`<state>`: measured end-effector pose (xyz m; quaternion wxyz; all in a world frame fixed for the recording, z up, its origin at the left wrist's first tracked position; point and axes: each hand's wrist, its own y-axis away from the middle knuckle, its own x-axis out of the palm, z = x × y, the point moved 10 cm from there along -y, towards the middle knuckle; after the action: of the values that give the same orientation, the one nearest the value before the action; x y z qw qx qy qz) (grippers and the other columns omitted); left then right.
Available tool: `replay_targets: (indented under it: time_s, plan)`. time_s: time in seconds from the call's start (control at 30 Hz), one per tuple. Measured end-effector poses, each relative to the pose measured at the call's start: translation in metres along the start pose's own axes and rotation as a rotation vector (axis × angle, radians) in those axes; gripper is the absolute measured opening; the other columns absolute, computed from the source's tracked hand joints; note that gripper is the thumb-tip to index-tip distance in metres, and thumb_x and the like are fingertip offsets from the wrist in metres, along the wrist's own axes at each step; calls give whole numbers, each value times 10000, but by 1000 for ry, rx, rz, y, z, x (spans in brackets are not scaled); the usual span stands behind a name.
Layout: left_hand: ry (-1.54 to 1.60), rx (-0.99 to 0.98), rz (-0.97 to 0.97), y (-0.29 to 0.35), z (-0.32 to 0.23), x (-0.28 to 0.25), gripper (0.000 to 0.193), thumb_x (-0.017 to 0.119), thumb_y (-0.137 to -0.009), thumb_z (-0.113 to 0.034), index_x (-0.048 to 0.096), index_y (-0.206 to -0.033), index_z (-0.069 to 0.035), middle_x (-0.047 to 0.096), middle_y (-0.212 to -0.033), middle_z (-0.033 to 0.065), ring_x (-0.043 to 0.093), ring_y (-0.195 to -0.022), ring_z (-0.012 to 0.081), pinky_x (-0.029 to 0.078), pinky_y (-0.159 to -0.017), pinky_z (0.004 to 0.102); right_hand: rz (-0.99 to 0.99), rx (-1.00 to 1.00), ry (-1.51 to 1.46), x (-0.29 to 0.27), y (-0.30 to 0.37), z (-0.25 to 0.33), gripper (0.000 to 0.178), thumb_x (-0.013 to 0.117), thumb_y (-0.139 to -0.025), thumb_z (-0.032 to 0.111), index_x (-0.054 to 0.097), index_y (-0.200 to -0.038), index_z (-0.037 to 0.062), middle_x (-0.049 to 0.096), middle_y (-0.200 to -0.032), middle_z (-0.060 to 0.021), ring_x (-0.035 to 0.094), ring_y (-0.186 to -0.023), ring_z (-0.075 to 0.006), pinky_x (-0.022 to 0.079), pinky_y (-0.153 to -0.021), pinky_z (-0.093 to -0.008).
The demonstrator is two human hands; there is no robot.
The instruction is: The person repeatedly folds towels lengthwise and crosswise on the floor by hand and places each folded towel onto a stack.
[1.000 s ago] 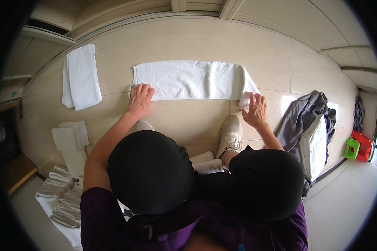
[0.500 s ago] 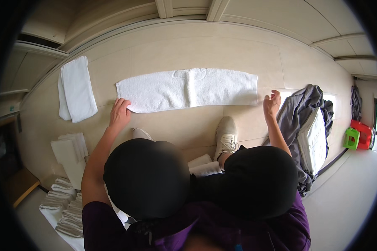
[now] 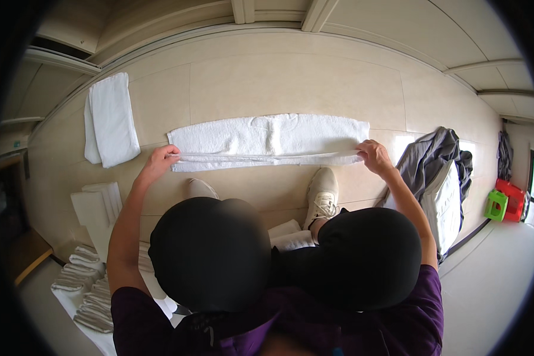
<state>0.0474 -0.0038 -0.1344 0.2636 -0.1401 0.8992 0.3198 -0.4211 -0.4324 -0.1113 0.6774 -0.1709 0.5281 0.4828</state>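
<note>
A white terry towel (image 3: 249, 135) lies lengthwise on the tiled floor in front of my shoes, with a strip along its near edge lifted and doubled. At its near left corner, my left hand (image 3: 159, 163) pinches that edge between thumb and fingers. My right hand (image 3: 374, 156) grips the same edge at the near right corner. Between the two hands the edge runs almost straight, with a thin crease line along it. A raised ridge crosses the towel's middle.
Far left lies a folded white towel (image 3: 110, 121). Stacks of folded white cloths (image 3: 83, 270) stand by my left arm. A grey cloth heap (image 3: 424, 154) with a white bundle (image 3: 442, 204) is on the right, and beyond it a green stool (image 3: 496, 205) and a red one (image 3: 510, 199).
My right hand has come onto the towel's right corner and closed on it. The near edge, flat before, is now raised by both hands, and the towel sits slightly nearer.
</note>
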Motion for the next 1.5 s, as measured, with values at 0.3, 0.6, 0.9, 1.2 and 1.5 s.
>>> replay_targets:
  time_s: [0.3,0.6,0.9,1.2,1.5]
  plan:
    - [-103,26,-741,-91,-44,-129,250,697,-923,-141,641,-1128,-10,669,-1018,89,615,-980,223,490,-862,379,-516,326,-22,-103,-104,-13,226,646,-952,188,689,-1162,117,723,-1056,-163,665,-1032,-356,512,-879,-444]
    - [-576,503,-412,44,-122,66,313,613,-748,11,587,-1050,-71,568,-1154,116,536,-1147,319,434,-890,483,-235,-171,258,20,14,86,427,627,-701,-29,594,-1120,50,594,-1088,-155,550,-1083,-342,422,-939,-471]
    - [-741,417,-450,5,-58,43,173,581,-786,4,613,-942,-64,584,-1007,88,561,-1014,271,416,-850,434,-293,-2,245,23,-20,36,168,562,-792,11,617,-933,83,596,-900,-112,558,-947,-314,427,-824,-438]
    - [-34,153,-253,15,6,-14,216,679,-921,-136,717,-1081,3,736,-1001,113,668,-974,251,510,-893,353,-243,263,-307,-19,21,-54,174,518,-983,48,688,-952,30,646,-688,-112,650,-659,-214,520,-651,-335]
    - [191,-82,-329,8,25,-38,278,664,-994,-226,711,-1166,-14,660,-910,-21,561,-814,68,476,-735,242,-191,-129,68,5,14,95,387,746,-822,109,628,-1189,77,593,-1221,-151,547,-1160,-357,438,-1024,-473]
